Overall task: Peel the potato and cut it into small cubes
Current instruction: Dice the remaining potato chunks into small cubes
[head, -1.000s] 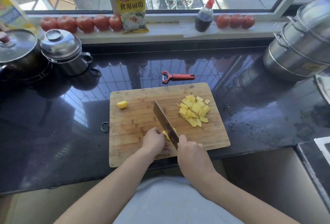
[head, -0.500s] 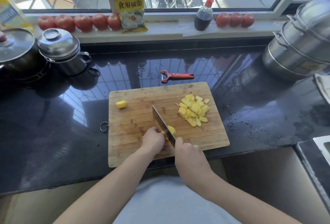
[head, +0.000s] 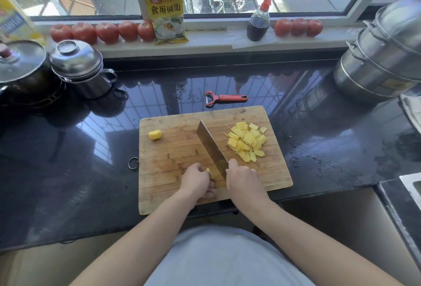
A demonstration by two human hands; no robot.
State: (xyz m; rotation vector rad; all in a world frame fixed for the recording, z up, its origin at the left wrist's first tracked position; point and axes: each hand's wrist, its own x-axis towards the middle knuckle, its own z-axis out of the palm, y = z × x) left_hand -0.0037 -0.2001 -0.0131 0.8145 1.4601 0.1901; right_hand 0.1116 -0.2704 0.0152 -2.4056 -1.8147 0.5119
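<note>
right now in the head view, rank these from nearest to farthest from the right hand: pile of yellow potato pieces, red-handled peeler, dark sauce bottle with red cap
From the right hand:
1. Pile of yellow potato pieces, on the wooden cutting board, just beyond the hand.
2. Red-handled peeler, on the black counter past the board's far edge.
3. Dark sauce bottle with red cap, on the windowsill.

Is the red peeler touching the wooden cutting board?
Apart. The head view shows the red peeler lying on the dark counter beyond the cutting board, with a strip of counter showing between them.
</note>
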